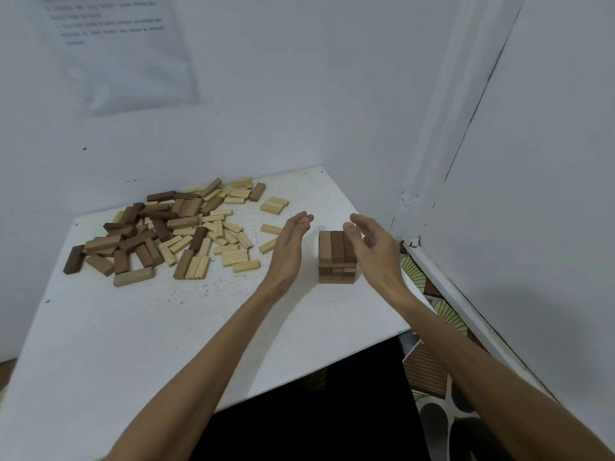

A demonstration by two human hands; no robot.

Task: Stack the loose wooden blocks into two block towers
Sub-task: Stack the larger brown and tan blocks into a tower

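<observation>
Short brown wooden block tower centre-right, between left hand and right hand; both empty, fingers relaxed. Loose wooden blocks heaped centre-left. Blocks likely light, rigid; pinch long sides.

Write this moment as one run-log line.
tower: one, short | left hand: open, apart on its left | right hand: open, at its right | pile: loose blocks, far left | second tower: not begun

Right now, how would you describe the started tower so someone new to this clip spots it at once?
On the white table, look right, near the wall corner, between the left hand and right hand. The tower is a short brown stack, three blocks across on top. Unlike the pile further left, its blocks are squared up in layers.
</observation>
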